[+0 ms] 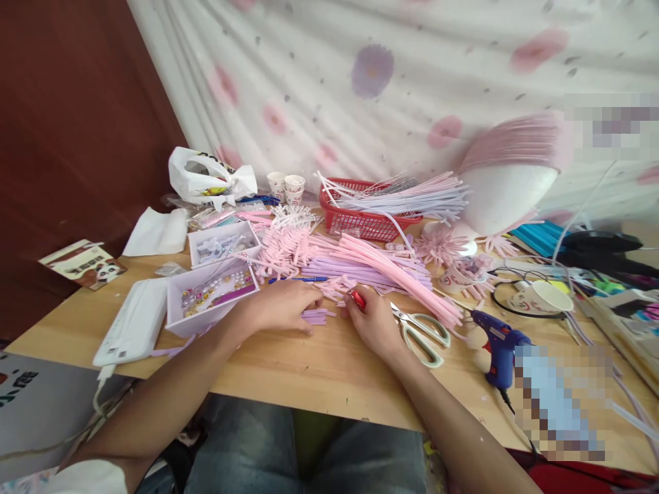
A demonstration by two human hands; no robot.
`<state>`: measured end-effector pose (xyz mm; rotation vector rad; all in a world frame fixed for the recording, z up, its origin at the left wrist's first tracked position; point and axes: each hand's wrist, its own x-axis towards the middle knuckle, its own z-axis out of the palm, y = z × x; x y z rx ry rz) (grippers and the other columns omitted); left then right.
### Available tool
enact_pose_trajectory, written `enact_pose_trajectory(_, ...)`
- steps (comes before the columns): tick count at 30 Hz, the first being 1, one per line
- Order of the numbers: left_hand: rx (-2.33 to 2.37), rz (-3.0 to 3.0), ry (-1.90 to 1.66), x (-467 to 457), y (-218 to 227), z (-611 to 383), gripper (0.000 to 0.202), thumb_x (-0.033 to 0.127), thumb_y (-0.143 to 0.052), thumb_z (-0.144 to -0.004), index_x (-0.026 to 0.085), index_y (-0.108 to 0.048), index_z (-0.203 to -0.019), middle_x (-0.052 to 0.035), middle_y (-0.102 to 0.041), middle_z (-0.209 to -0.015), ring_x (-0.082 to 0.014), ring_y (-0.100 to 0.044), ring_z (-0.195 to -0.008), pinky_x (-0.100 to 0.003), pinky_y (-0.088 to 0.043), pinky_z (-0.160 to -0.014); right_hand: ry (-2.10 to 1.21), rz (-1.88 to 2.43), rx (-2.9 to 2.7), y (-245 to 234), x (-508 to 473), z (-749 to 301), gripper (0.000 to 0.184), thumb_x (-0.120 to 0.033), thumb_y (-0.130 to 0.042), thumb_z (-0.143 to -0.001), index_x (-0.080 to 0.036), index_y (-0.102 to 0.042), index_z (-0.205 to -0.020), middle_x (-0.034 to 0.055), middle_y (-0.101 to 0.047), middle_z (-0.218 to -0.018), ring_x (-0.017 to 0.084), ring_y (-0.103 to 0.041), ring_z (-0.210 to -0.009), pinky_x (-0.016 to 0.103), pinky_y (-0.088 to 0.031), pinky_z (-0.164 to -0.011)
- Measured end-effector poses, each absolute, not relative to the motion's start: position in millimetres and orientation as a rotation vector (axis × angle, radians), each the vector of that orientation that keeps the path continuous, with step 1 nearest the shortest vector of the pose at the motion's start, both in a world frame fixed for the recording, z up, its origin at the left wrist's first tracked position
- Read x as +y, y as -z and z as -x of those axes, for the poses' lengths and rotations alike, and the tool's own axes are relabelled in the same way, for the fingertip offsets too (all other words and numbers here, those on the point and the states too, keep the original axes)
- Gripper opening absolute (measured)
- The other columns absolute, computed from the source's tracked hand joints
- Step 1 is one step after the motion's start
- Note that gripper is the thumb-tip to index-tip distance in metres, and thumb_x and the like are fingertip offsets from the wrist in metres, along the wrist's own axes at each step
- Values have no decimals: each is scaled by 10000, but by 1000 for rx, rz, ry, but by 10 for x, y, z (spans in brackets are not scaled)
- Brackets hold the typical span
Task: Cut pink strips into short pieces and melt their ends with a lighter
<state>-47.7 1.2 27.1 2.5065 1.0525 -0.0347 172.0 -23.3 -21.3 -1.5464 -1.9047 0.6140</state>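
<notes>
My left hand (282, 306) lies on the wooden table (319, 370), fingers curled over a small bunch of short purple pipe-cleaner pieces (318, 316). My right hand (373, 321) is closed round a small red-handled tool (357, 298), beside those pieces. Just beyond both hands lies a heap of long pink and purple pipe cleaners (371, 264). White-handled scissors (422, 331) rest right of my right hand.
A blue glue gun (497, 343) lies to the right. White trays of beads (213, 291) and a white power strip (131, 322) sit left. A red basket (368, 216), paper cups (540, 298), a white foam dome (507, 195) and a plastic bag (206, 177) stand further back.
</notes>
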Motion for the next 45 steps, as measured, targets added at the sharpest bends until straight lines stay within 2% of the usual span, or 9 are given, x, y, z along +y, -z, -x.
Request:
enact_pose_trajectory(7,961,-2451,7,23,-253,460,381,196,-793,-757,191,-640,-1105,-63,-681,-1172,-238,-635,-1061,-287,-440,-842,-711,1446,-1919,257,-260,-1640,205,-265,-517,-936,-236,-562,-739,39,-722,-723,206,-595,-650,302,-380,-661)
enact_pose_trajectory(11,969,-2476,44,17,-257,441,296,205,-784,-765,180,-652,-1028,-62,-684,-1091,-238,-642,-1003,-293,-447,-827,-708,1406,-1923,240,-286,-1605,207,-271,-510,-935,-231,-560,-739,31,-692,-706,192,-563,-632,297,-362,-641)
enact_pose_trajectory(13,958,-2491,33,13,-251,445,271,224,-771,-785,184,-656,-1027,-72,-673,-1127,-246,-639,-1037,-296,-449,-844,-679,1429,-1879,236,-281,-1621,222,-289,-511,-933,-227,-552,-724,22,-659,-677,184,-537,-617,292,-349,-621)
enact_pose_trajectory(19,1058,-2501,2,-1,-233,450,417,304,-763,-813,192,-630,-1192,-110,-620,-1274,-291,-628,-1129,-320,-456,-858,-613,1469,-1733,260,-227,-1710,281,-366,-515,-952,-212,-564,-723,13,-620,-685,178,-530,-669,287,-364,-664)
enact_pose_trajectory(28,1047,-2499,6,-12,-256,415,184,299,-725,-850,181,-686,-986,-91,-693,-1115,-256,-668,-1004,-302,-464,-813,-610,1462,-1717,269,-227,-1706,323,-400,-554,-912,-214,-505,-653,-9,-507,-606,162,-443,-623,282,-349,-610)
enact_pose_trajectory(33,1177,-2318,-326,18,-256,394,322,441,-727,-841,165,-692,-1002,-88,-734,-1000,-255,-693,-930,-314,-501,-768,-897,1315,-1489,287,-209,-1730,316,-473,-617,-877,-182,-666,-763,23,-614,-705,184,-533,-692,302,-422,-656)
enact_pose_trajectory(38,1117,-1781,-843,18,-147,235,388,311,-763,-815,164,-685,-1166,-50,-765,-897,-191,-729,-861,-298,-573,-788,-1016,1229,-1364,249,-214,-1723,291,-453,-677,-841,-184,-736,-933,56,-715,-830,177,-568,-650,285,-410,-560)
enact_pose_trajectory(42,991,-1542,-894,6,-23,151,278,333,-737,-843,141,-739,-1044,-63,-778,-884,-191,-748,-805,-320,-623,-767,-977,1178,-1397,197,-216,-1698,251,-436,-718,-817,-190,-711,-864,65,-728,-835,188,-601,-689,285,-442,-583)
enact_pose_trajectory(45,1011,-1440,-933,21,33,133,295,382,-758,-826,136,-764,-988,-73,-788,-927,-194,-753,-809,-332,-639,-777,-979,1165,-1364,207,-202,-1710,245,-423,-726,-819,-181,-702,-849,57,-711,-799,166,-568,-649,272,-416,-561)
